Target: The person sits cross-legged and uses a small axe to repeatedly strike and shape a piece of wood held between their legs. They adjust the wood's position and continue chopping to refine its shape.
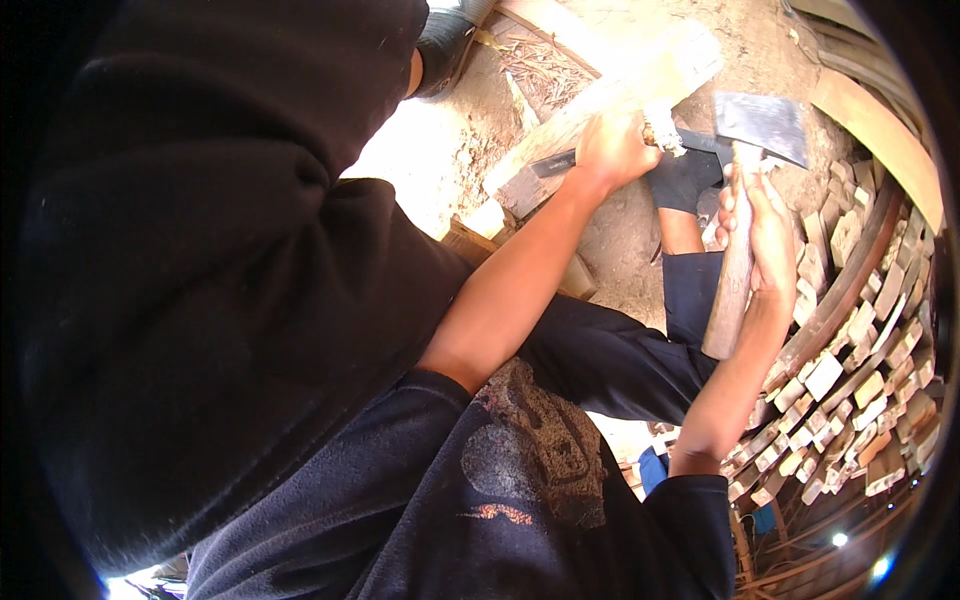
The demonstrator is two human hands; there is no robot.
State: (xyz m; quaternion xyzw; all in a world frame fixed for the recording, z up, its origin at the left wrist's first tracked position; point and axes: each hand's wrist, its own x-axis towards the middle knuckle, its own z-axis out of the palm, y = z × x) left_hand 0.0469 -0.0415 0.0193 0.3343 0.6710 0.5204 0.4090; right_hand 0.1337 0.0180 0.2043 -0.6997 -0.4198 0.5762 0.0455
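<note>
My left hand [610, 150] is closed round a tool with a frayed, pale top [663, 133], held over a long plank of wood [655, 70]. A dark flat metal piece [555, 165] shows beside my fist on the wood; I cannot tell whether it is part of that tool. My right hand [762, 230] grips the wooden handle [725, 310] of a hatchet with a broad steel head [760, 128], raised just right of my left hand. The fingers of both hands are curled closed.
Stacked wood offcuts [850, 380] fill the right side, with a curved pale board [880, 140] above. My dark-clad legs [250, 250] flank the plank. Dirt ground [620, 260] carries wood blocks [480, 225] and shavings [545, 70]. A foot [440, 55] stands at the top.
</note>
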